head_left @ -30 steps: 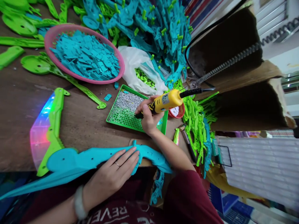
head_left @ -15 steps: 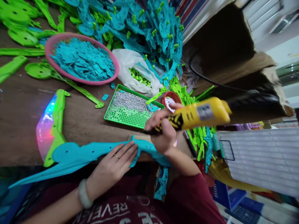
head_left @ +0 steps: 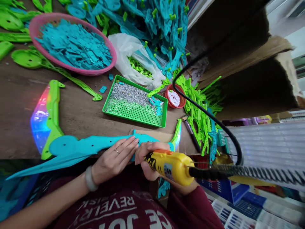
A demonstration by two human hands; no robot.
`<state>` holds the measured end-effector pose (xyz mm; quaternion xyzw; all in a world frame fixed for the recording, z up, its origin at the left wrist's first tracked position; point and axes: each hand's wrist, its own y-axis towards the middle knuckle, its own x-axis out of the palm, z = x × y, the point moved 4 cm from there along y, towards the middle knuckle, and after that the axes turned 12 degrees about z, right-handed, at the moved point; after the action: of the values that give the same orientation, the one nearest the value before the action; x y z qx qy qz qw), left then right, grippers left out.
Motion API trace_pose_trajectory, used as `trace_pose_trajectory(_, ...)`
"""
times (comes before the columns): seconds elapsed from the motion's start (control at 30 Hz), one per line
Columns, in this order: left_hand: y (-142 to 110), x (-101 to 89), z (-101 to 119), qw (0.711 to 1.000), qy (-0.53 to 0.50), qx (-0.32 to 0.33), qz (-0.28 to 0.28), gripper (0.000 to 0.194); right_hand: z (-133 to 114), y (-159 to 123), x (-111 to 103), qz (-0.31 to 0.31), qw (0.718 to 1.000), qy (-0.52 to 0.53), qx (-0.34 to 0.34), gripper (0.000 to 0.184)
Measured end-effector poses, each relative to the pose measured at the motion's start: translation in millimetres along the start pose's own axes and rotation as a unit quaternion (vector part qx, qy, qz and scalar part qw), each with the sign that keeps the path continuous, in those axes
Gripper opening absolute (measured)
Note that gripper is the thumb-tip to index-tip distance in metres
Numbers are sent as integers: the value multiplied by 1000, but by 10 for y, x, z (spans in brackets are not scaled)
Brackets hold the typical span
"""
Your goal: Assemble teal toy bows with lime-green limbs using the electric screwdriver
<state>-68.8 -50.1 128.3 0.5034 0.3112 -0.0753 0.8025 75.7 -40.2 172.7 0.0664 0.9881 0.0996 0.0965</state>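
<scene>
A long blue plastic toy bow body [head_left: 100,143] lies along the front edge of the table, a pointed blue arm sticking out past the edge at left. My left hand [head_left: 116,157] is laid over its middle, fingers straight and together on top, holding it; the thumb is hidden. In my right hand [head_left: 149,159] is a yellow electric screwdriver [head_left: 175,167], gripped near its front end, its tip hidden by my fingers at the blue body. Green end pieces with lit clear panels are at both ends, the left one [head_left: 53,111] glowing red and blue, the right one [head_left: 176,135] partly seen.
Behind the work are a green tray [head_left: 133,119] of small screws, a pink basin [head_left: 111,62] of blue pieces, a plastic bag [head_left: 121,43] of green bits and a red basket [head_left: 182,101]. Blue and green parts pile up behind. A black cord [head_left: 209,111] loops at right, before cardboard boxes [head_left: 250,70].
My right hand has brought the screwdriver down and left onto the blue body, near my left hand. My left hand stays on the body. The view has shifted slightly.
</scene>
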Motion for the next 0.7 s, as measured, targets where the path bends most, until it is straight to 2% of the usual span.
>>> trace_pose_trajectory(0.13,43,-42,32,1000,-11,-25,0,38,-108,118,83,-112,988,94,-55,37)
trace_pose_trajectory(0.2,137,-97,27,996,-41,-76,-25,41,-258,237,120,-148,976,152,-55,36)
trace_pose_trajectory(0.23,209,-127,5,991,-67,-110,-40,43,-346,317,132,-146,972,177,-50,36)
trace_pose_trajectory(0.33,514,-207,-167,969,-154,-188,-51,29,-582,643,183,-102,968,223,-56,35)
trace_pose_trajectory(0.37,629,-222,-264,967,-156,-197,-47,21,-633,779,215,-87,968,227,-70,36)
trace_pose_trajectory(0.43,834,-229,-504,973,-93,-207,-50,21,-675,1083,286,-49,968,215,-120,35)
trace_pose_trajectory(0.5,966,-235,-738,974,-2,-222,-53,24,-622,1390,340,30,968,194,-156,33)
trace_pose_trajectory(0.57,1016,-264,-881,968,58,-240,-36,24,-503,1620,388,109,966,177,-152,32)
trace_pose_trajectory(0.6,1015,-283,-909,966,69,-248,-21,25,-439,1688,419,129,967,170,-138,33)
trace_pose_trajectory(0.7,965,-325,-893,959,10,-281,39,34,-341,1707,525,110,975,163,-101,36)
